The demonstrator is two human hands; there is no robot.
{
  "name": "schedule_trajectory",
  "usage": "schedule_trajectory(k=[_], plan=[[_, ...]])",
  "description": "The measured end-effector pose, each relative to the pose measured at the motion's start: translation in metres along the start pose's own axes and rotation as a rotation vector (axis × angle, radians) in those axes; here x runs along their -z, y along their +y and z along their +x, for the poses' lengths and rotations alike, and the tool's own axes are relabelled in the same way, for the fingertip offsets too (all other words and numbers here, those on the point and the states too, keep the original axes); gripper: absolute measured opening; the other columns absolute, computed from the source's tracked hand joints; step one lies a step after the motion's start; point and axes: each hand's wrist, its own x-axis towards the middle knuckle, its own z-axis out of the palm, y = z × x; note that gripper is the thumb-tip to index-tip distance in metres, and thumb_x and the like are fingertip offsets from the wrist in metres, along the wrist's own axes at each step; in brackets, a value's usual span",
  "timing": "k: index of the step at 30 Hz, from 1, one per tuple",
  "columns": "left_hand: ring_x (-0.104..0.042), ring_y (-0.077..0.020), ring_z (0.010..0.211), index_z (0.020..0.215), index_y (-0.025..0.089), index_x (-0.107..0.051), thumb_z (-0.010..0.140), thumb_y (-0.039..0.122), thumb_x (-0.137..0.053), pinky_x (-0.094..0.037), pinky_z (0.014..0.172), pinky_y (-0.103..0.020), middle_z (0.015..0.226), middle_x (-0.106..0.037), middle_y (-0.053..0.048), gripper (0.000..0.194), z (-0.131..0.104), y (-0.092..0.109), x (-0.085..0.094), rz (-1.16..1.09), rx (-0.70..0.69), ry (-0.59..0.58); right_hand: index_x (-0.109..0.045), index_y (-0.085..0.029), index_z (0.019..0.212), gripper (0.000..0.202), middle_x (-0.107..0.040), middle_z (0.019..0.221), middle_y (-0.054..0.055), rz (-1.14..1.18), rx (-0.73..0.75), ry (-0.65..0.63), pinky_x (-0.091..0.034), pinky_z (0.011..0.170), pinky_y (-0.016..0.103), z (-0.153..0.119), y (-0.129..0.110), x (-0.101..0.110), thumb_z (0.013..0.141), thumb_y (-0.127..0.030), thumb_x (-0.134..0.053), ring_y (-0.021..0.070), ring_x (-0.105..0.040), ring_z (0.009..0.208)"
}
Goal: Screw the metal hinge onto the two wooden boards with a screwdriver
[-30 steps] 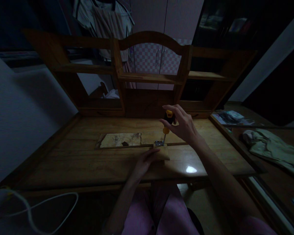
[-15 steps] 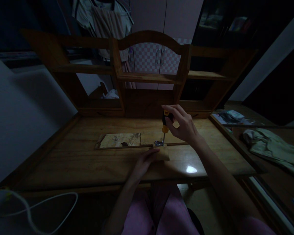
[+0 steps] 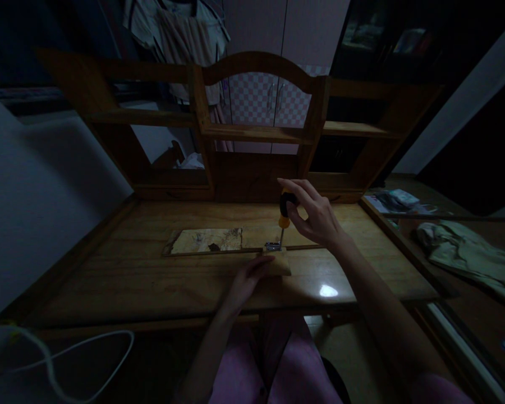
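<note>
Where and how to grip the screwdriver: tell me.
Probably best by its thick handle, from the right and above, as the right hand does: the screwdriver stands nearly upright, handle uppermost, its thin shaft pointing down at the metal fitting.

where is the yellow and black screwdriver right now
In the head view, the yellow and black screwdriver stands nearly upright just right of centre, held by the right hand, its metal shaft pointing down beside the small silver metal piece.

Glossy wooden desk, long narrow board with a stained patch, small pale block beside it
</note>
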Motion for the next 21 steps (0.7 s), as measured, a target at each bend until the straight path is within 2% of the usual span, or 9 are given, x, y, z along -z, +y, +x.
schedule_trajectory(k=[6,9,13,21], plan=[[-0.060,-0.0296,0.126,0.111,0.023,-0.077,0.088,0.034,-0.063,-0.038,0.116,-0.045,0.125,-0.072,-0.006,0.029,-0.0002,0.0021,-0.0004,-0.016,-0.003,0.004,-0.053,-0.025,0.141,0.046,-0.056,0.114,0.007,-0.038,-0.028,0.064,-0.056,0.074,0.030,0.0007,0.0034,-0.0060,0.096,-0.032,-0.056,0.0153,-0.061,0.086],[-0.059,-0.0288,0.128,0.112,0.023,-0.076,0.089,0.033,-0.062,-0.036,0.118,-0.044,0.128,-0.070,-0.006,0.029,-0.0006,0.0037,-0.0006,-0.007,-0.007,-0.003,-0.054,-0.026,0.142,0.047,-0.055,0.108,0.006,-0.072,-0.020,0.062,-0.055,0.071,0.029,0.0014,0.0026,-0.0044,0.096,-0.036,-0.057,0.0158,-0.059,0.086],[-0.059,-0.0293,0.128,0.114,0.020,-0.075,0.089,0.035,-0.060,-0.036,0.118,-0.046,0.128,-0.070,-0.008,0.033,-0.0006,0.0035,-0.0005,0.004,-0.002,-0.002,-0.053,-0.026,0.144,0.048,-0.052,0.106,0.006,-0.055,-0.011,0.035,-0.053,0.072,0.029,0.0016,-0.0002,-0.0013,0.097,-0.033,-0.054,0.0165,-0.057,0.088],[-0.058,-0.0286,0.128,0.114,0.020,-0.075,0.089,0.036,-0.061,-0.036,0.118,-0.045,0.129,-0.070,-0.008,0.033,-0.0006,0.0019,0.0001,0.012,0.000,0.006,-0.056,-0.024,0.141,0.046,-0.052,0.097,0.005,-0.061,0.010,0.048,-0.053,0.071,0.030,0.0014,0.0012,-0.0014,0.095,-0.029,-0.054,0.0153,-0.055,0.079]])
